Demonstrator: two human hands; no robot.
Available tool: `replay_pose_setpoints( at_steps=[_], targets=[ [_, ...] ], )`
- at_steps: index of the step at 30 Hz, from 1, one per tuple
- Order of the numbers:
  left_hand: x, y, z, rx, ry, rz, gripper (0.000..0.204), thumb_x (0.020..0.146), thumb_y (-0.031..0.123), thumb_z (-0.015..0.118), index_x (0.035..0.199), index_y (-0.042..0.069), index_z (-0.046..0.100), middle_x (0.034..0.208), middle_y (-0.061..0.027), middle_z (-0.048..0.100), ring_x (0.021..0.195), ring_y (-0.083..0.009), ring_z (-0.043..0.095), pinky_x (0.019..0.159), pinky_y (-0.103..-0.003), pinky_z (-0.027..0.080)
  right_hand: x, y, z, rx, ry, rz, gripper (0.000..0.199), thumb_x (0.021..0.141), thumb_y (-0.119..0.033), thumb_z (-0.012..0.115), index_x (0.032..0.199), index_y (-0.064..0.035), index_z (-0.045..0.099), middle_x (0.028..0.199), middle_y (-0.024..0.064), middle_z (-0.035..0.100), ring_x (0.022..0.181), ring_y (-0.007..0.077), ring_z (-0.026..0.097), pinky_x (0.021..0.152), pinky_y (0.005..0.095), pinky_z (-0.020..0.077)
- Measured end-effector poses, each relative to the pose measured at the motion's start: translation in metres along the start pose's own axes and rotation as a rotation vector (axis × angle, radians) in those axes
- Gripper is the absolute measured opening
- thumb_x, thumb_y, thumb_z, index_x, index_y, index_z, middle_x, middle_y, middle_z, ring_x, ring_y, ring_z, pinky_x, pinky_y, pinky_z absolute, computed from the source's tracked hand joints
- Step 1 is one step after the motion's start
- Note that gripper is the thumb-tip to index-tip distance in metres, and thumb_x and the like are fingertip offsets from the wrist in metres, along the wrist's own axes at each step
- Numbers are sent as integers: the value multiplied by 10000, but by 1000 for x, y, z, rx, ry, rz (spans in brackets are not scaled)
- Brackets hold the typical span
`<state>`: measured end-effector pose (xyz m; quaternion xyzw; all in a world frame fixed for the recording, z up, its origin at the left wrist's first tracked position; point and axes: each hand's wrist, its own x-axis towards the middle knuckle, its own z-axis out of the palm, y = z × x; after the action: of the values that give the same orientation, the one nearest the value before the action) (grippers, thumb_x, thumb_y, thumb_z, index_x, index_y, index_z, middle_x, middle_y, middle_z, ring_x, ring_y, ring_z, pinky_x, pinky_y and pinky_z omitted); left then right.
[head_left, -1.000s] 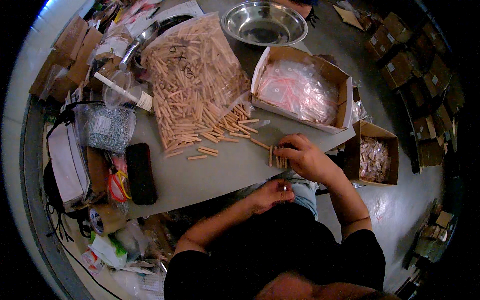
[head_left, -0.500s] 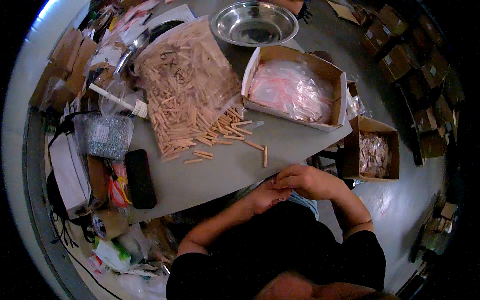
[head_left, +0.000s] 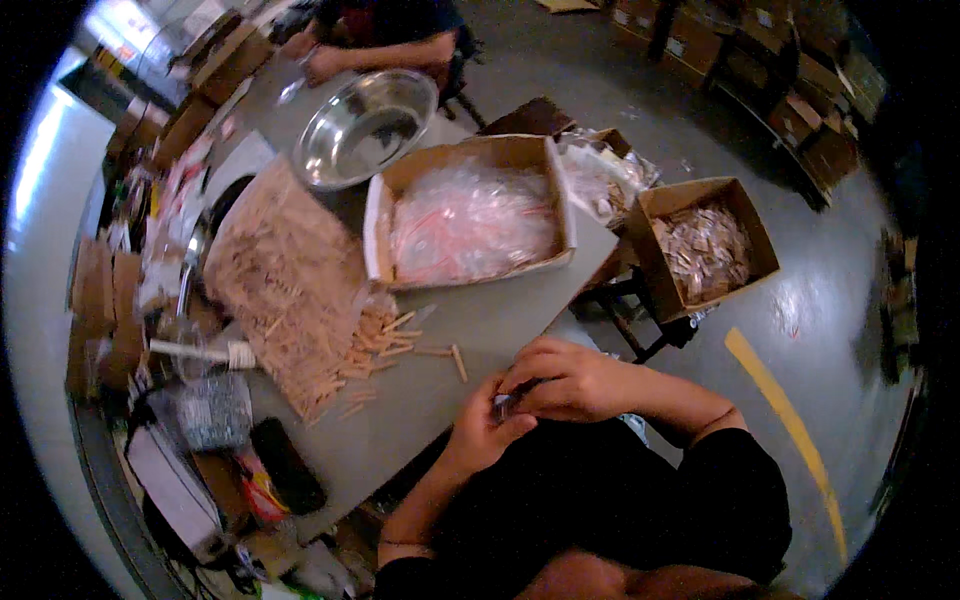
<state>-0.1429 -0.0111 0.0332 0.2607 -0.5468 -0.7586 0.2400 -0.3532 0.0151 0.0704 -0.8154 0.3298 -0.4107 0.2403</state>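
Close to my body, just off the table's near edge, my left hand and my right hand meet, fingers curled in. Between them shows a small, shiny, dark-looking thing, too small and covered to name. My right hand's fingers lie over its far side and my left thumb is on the near side. On the grey table beyond, two loose wooden sticks lie apart from a spread of several more. These spill from a large clear bag full of such sticks.
An open carton of clear plastic bags stands past my hands, beside a steel basin. Right of the table is a carton of filled packets. A black case and a bag of small metal pieces lie left. Another person's arm rests across the table.
The view has swung to the right, bringing another person's arms into sight at the far side. My hands have shifted a little, and a shiny thing now shows between them.
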Motion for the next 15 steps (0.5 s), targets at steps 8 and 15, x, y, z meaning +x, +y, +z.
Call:
replay_pose_setpoints(
  at_steps=[8, 15],
  targets=[
    [27, 29, 11, 827, 182, 593, 124, 789, 29, 688, 889, 17, 615, 884, -130, 635, 831, -299, 615, 759, -380, 495, -25, -4, -12, 2, 147, 249, 180, 796, -147, 690, 942, -68, 622, 865, 104, 636, 821, 321, 625, 730, 408, 526],
    [39, 31, 24, 848, 78, 548, 102, 769, 11, 691, 834, 19, 613, 826, -125, 628, 771, -293, 615, 709, -366, 501, -31, 2, -14, -36, 220, 153, 169, 769, -96, 696, 886, -70, 576, 857, 107, 571, 830, 318, 560, 717, 405, 475]
  ],
)
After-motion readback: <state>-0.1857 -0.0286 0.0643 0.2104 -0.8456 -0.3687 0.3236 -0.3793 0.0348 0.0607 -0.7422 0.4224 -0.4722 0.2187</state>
